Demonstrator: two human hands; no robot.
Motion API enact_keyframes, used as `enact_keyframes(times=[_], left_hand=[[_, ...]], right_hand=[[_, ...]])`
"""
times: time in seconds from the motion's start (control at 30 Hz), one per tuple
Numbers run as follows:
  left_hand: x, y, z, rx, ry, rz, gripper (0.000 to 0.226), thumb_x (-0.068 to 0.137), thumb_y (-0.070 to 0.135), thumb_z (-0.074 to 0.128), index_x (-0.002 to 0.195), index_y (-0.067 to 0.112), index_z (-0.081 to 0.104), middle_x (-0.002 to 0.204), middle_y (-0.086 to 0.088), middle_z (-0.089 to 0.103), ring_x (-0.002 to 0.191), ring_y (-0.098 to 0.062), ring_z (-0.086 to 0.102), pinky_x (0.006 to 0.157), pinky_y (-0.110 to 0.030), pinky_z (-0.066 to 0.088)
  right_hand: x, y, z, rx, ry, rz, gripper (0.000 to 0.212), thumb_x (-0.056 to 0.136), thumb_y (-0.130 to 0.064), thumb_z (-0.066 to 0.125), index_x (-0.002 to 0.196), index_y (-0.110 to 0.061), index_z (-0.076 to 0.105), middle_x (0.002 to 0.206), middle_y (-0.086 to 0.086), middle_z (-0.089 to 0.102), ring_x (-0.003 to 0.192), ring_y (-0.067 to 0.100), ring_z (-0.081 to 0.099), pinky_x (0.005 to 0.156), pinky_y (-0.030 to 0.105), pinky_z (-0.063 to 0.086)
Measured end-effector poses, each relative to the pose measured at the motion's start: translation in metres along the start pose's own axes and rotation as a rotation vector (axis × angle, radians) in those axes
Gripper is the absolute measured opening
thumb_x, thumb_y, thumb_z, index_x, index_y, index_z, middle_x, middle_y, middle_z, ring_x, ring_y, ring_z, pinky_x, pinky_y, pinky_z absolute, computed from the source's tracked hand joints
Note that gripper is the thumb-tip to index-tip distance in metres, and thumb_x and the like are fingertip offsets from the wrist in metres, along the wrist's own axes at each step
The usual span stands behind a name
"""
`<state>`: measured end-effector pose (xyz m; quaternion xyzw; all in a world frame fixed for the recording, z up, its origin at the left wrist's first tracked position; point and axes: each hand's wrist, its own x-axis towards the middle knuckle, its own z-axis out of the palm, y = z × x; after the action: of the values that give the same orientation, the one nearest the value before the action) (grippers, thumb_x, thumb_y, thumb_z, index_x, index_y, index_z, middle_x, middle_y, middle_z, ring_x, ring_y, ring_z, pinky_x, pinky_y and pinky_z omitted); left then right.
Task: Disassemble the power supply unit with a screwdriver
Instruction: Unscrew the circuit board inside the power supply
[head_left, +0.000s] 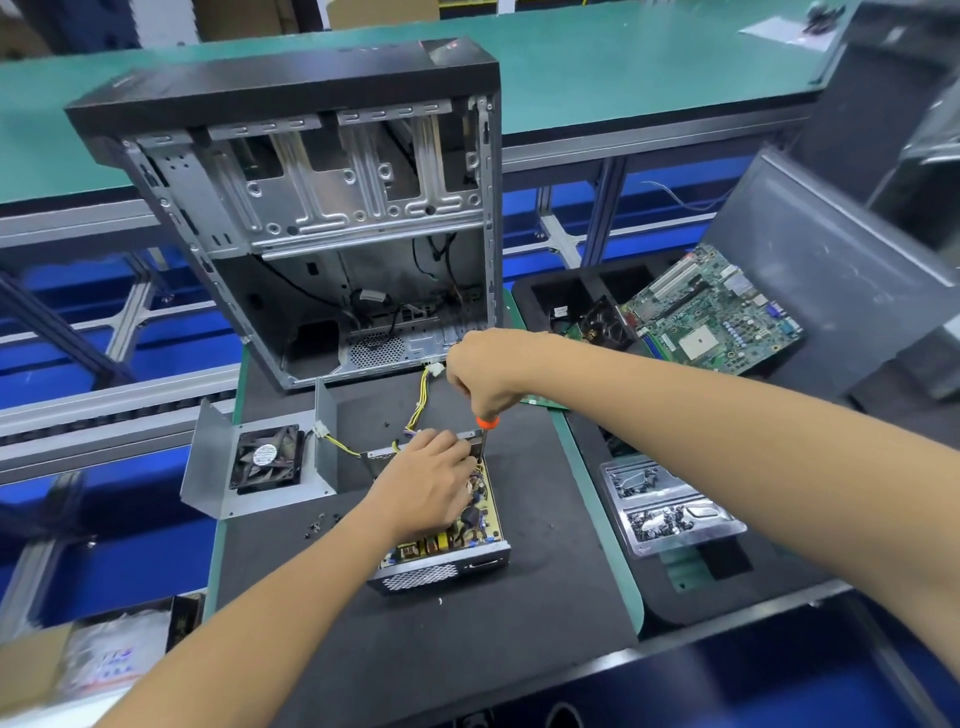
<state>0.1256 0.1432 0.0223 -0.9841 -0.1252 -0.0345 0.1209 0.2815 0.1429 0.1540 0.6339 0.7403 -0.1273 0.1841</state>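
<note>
The right hand gripped the orange-collared screwdriver upright, its tip down at the far edge of the opened power supply unit. The left hand rested on the unit's circuit board, fingers apparently pinching something among the parts. The unit lay on the black mat, its removed cover with fan just left, the empty computer case behind.

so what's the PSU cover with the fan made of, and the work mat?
Cover: looks like bare sheet steel, dull grey, with crisp folded edges. Fan in it: black, probably plastic. Mat: dark, matte, likely rubber or foam; can't tell which.
</note>
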Motion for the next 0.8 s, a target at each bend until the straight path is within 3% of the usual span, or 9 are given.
enact_keyframes(times=[0.13, 0.3, 0.37, 0.47, 0.53, 0.63, 0.67, 0.73, 0.8], left_hand=[[0.0012, 0.002, 0.001, -0.001, -0.001, -0.035, 0.02, 0.073, 0.027, 0.044, 0.071, 0.015, 0.06, 0.075, -0.001, 0.055, 0.072, -0.024, 0.05, 0.073, -0.034, 0.032], [0.0006, 0.0036, 0.0, 0.003, -0.048, -0.059, 0.023, 0.073, 0.028, 0.043, 0.074, 0.016, 0.063, 0.078, -0.001, 0.057, 0.074, -0.024, 0.052, 0.076, -0.035, 0.033], [0.0003, 0.004, -0.0019, 0.005, -0.056, -0.056, 0.023, 0.073, 0.027, 0.042, 0.073, 0.015, 0.062, 0.077, -0.001, 0.056, 0.073, -0.024, 0.051, 0.076, -0.034, 0.033], [0.0016, 0.004, -0.0052, 0.03, -0.085, -0.033, 0.022, 0.072, 0.026, 0.041, 0.07, 0.015, 0.059, 0.075, -0.002, 0.054, 0.071, -0.024, 0.05, 0.073, -0.034, 0.031], [0.0027, 0.0036, -0.0065, 0.054, -0.112, -0.008, 0.021, 0.072, 0.027, 0.04, 0.069, 0.016, 0.059, 0.074, -0.002, 0.053, 0.07, -0.024, 0.05, 0.071, -0.035, 0.03], [0.004, 0.002, -0.0067, 0.069, -0.129, 0.012, 0.021, 0.072, 0.027, 0.041, 0.07, 0.016, 0.059, 0.074, -0.002, 0.052, 0.07, -0.024, 0.048, 0.071, -0.036, 0.029], [0.004, 0.0022, -0.0068, 0.066, -0.13, 0.007, 0.021, 0.072, 0.028, 0.041, 0.07, 0.016, 0.058, 0.074, -0.002, 0.051, 0.07, -0.024, 0.048, 0.071, -0.037, 0.029], [0.0039, 0.0024, -0.0068, 0.058, -0.135, -0.007, 0.021, 0.073, 0.028, 0.041, 0.071, 0.016, 0.058, 0.075, -0.002, 0.052, 0.071, -0.024, 0.047, 0.071, -0.037, 0.029], [0.0034, 0.003, -0.0055, 0.05, -0.135, -0.02, 0.022, 0.073, 0.028, 0.041, 0.073, 0.016, 0.06, 0.076, -0.003, 0.053, 0.072, -0.025, 0.047, 0.071, -0.037, 0.031]], right_hand=[[0.003, 0.0, 0.003, -0.024, -0.024, -0.05, 0.015, 0.067, -0.01, 0.071, 0.074, -0.013, 0.058, 0.069, 0.004, 0.049, 0.064, 0.021, 0.043, 0.049, 0.024, 0.031], [0.0025, -0.0044, 0.0045, -0.055, -0.042, 0.028, 0.027, 0.087, -0.013, 0.051, 0.061, -0.008, 0.048, 0.051, 0.007, 0.055, 0.04, 0.016, 0.056, 0.047, 0.025, 0.042], [0.0022, -0.0076, 0.0027, -0.092, -0.065, 0.014, 0.029, 0.082, -0.004, 0.05, 0.055, -0.008, 0.044, 0.051, 0.009, 0.054, 0.048, 0.019, 0.055, 0.049, 0.029, 0.043], [0.0016, -0.0058, 0.0015, -0.125, -0.009, -0.015, 0.019, 0.077, -0.008, 0.059, 0.061, -0.009, 0.047, 0.059, 0.007, 0.05, 0.054, 0.021, 0.046, 0.044, 0.025, 0.032], [0.0001, -0.0044, -0.0018, -0.113, 0.007, -0.053, 0.006, 0.073, -0.012, 0.066, 0.075, -0.007, 0.065, 0.074, 0.011, 0.064, 0.063, 0.022, 0.051, 0.047, 0.022, 0.033], [0.0009, -0.0039, -0.0011, -0.076, -0.021, -0.057, 0.02, 0.071, -0.015, 0.071, 0.09, -0.008, 0.071, 0.087, 0.007, 0.073, 0.078, 0.021, 0.064, 0.056, 0.023, 0.043], [0.0, -0.0038, -0.0006, -0.051, -0.039, -0.034, 0.017, 0.074, -0.017, 0.07, 0.087, -0.007, 0.068, 0.079, 0.007, 0.073, 0.077, 0.021, 0.068, 0.057, 0.023, 0.045], [-0.0005, -0.0036, 0.0007, 0.016, -0.073, 0.03, 0.02, 0.085, -0.023, 0.061, 0.074, -0.007, 0.058, 0.048, 0.004, 0.065, 0.057, 0.02, 0.069, 0.049, 0.021, 0.044], [-0.0011, -0.0032, 0.0017, 0.024, -0.1, 0.067, 0.029, 0.094, -0.021, 0.047, 0.07, -0.006, 0.053, 0.036, 0.005, 0.057, 0.041, 0.018, 0.062, 0.044, 0.021, 0.04]])
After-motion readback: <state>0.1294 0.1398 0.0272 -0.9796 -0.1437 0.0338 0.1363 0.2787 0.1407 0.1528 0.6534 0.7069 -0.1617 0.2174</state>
